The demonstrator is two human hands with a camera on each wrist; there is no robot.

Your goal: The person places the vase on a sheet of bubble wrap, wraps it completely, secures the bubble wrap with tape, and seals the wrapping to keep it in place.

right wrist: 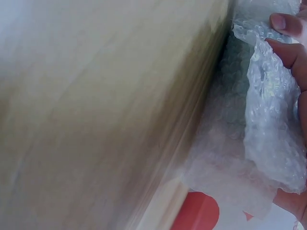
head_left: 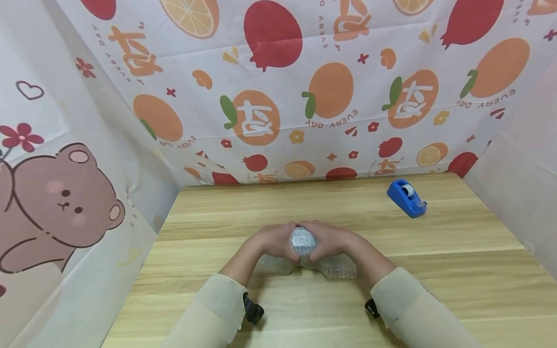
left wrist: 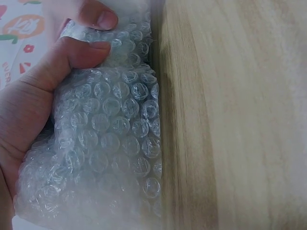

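Both hands hold a bubble-wrapped bundle (head_left: 303, 241) near the middle of the wooden table. Its rounded top looks silvery grey between the hands; what lies inside the wrap is hidden. My left hand (head_left: 278, 240) curls around its left side, and my right hand (head_left: 334, 240) curls around the right. In the left wrist view, the two thumbs press close together on the clear bubble wrap (left wrist: 105, 129). Loose flaps of the wrap spread out below both hands. A folded flap (right wrist: 271, 115) stands up under the right hand's fingers in the right wrist view.
A blue tape dispenser (head_left: 406, 198) with a roll of tape sits at the back right of the table (head_left: 304, 314). Behind the table hangs a fruit-print curtain (head_left: 278, 96). A bear-print sheet (head_left: 65, 203) hangs along the left side.
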